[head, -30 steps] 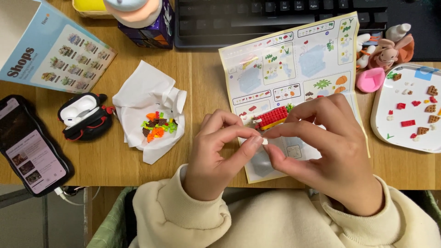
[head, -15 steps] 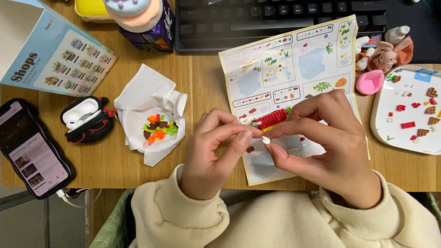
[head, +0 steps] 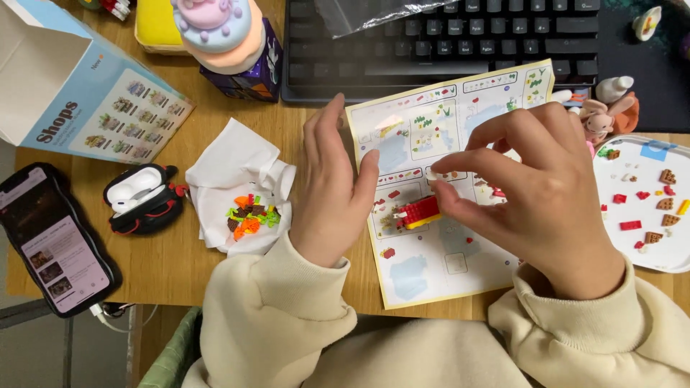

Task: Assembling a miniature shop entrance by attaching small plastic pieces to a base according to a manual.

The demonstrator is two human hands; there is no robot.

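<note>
Wooden worktop fills the view, crowded from edge to edge. At its middle lies a paper instruction sheet, and on it, near the centre, sits a small red and yellow brick build.

Left hand lies flat and open on the sheet's 9 o'clock edge, fingers together, gripping nothing. Right hand hovers over the sheet at 3 o'clock, thumb and forefinger pinched on a tiny white piece just above the build, apart from it.

My guess is that the piece is very light, hard and smooth, easy to flick away or drop; a fingertip pinch on its 2 side faces suits it. The build looks stiff but only press-fitted, so it may snap apart if squeezed; hold it low along its long sides.

Containers: a white tray at 3 o'clock carries loose red, brown and yellow bricks. A crumpled white tissue at 9 o'clock cradles a heap of orange, green and brown bits. An open black earbud case shows white inside. An opened blue box lies at 10 o'clock, its inside looking bare. A phone rests at 8 o'clock, a keyboard at 12.
</note>
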